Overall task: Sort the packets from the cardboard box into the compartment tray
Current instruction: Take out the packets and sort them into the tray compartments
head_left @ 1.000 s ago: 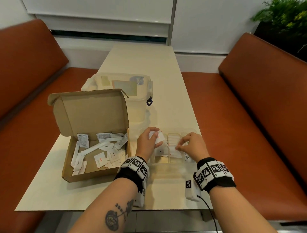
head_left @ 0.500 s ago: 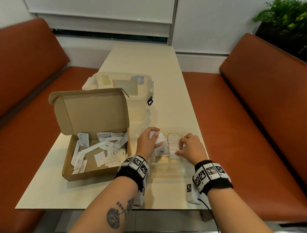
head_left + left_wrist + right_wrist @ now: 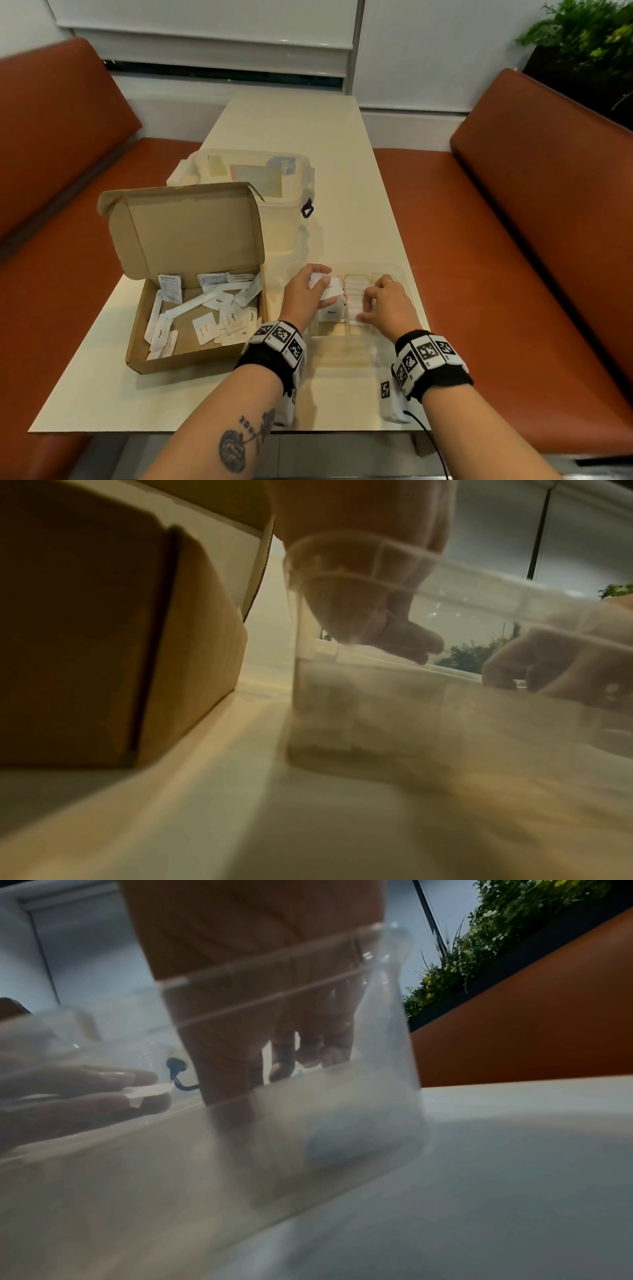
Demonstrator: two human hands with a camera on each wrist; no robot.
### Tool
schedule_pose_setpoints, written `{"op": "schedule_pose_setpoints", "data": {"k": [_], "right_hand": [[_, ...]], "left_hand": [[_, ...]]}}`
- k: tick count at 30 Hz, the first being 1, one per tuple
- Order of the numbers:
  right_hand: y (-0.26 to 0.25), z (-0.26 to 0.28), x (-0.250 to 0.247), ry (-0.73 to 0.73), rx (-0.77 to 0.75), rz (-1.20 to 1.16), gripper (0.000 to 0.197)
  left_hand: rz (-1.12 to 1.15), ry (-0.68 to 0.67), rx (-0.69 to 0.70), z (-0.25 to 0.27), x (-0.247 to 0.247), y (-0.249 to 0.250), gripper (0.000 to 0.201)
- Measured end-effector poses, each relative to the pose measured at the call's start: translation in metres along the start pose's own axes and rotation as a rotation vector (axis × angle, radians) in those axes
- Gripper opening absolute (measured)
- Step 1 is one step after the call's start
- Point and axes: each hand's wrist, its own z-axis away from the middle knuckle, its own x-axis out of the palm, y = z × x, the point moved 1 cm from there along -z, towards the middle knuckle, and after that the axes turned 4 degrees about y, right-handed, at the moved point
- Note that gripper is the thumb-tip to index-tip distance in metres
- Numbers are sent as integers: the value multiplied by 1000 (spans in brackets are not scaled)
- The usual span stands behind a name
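An open cardboard box (image 3: pixel 191 356) at the left holds several white packets (image 3: pixel 219 301). To its right stands the clear compartment tray (image 3: pixel 400 270), with rows of packets in its cells. My left hand (image 3: pixel 305 298) hovers over the tray's left cell and grips a few white packets (image 3: pixel 332 287) between thumb and fingers. My right hand (image 3: pixel 387 305) reaches down into the middle cell, fingertips on the packet row (image 3: pixel 354 291); I see no packet pinched there. In the right wrist view the right hand's fingers (image 3: pixel 284 1064) point down behind the tray wall (image 3: pixel 377 1096), and the left hand (image 3: pixel 78 1093) holds a packet (image 3: pixel 150 1092).
A clear lidded plastic tub (image 3: pixel 260 192) stands behind the box, its lid flap (image 3: pixel 185 229) upright. The cream table (image 3: pixel 291 126) runs away between two orange benches (image 3: pixel 548 205). A plant (image 3: pixel 582 37) is at the far right. The box's side (image 3: pixel 103 642) sits close left of the tray.
My right hand has shifted left from the tray's right side to the middle cell and dipped its fingers onto the packets. The left hand has stayed over the tray with its packets.
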Motion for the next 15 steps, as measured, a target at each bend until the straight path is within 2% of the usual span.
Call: {"op": "schedule_pose_setpoints", "data": {"k": [5,7,10,15], "right_hand": [[0,0,-1,-2,9,-15,22],[-1,1,-3,71,9,-70,20],[-11,1,-9,174,25,-272,20],[-27,-6,-15,106,114,-673,17]], "left_hand": [[3,-3,-3,1,1,1,14],[22,-2,-3,1,0,2,14],[76,-7,-7,2,2,5,13],[144,-36,0,2,10,12,20]]}}
